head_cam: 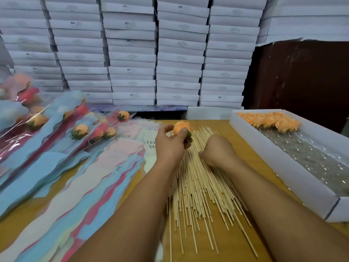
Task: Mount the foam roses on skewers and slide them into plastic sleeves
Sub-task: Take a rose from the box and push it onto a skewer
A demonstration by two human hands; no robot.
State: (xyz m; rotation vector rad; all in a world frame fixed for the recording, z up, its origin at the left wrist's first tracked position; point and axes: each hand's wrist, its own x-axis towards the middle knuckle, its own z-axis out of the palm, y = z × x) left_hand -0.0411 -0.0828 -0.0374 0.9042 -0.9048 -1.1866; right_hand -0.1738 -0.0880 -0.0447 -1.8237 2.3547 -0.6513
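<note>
My left hand grips an orange foam rose with a green base, held just above the far end of the skewer pile. My right hand lies knuckles-up on the spread of thin wooden skewers, fingers curled down among them; whether it pinches one is hidden. Empty pastel plastic sleeves printed with lettering lie fanned out to the left of my arms. Finished sleeved roses are stacked further left.
A long white box on the right holds a row of orange roses at its far end over a silvery lining. Stacked white cartons form a wall behind the wooden table.
</note>
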